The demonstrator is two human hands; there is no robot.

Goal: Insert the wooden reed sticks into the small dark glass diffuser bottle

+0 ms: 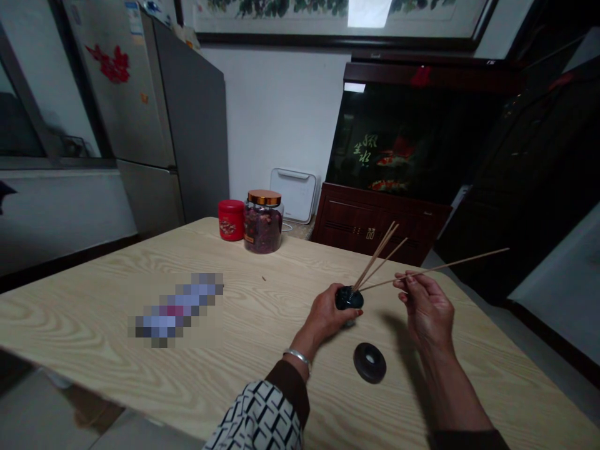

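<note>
My left hand [325,314] is wrapped round a small dark holder [349,298] on the wooden table [117,300]. Several thin sticks [380,253] stand slanted out of the holder, fanning up to the right. My right hand [424,306] pinches one long thin stick [462,261] between thumb and fingers; its near end points toward the holder and its far end reaches out to the right. A dark round disc [370,362] with a pale centre lies on the table just below both hands.
A glass jar with a copper lid [263,221] and a red tin [230,219] stand at the table's far edge. A blurred oblong thing [175,309] lies left of centre. Behind are a fridge [154,112], a white box [295,194] and a fish tank [398,144] on a cabinet.
</note>
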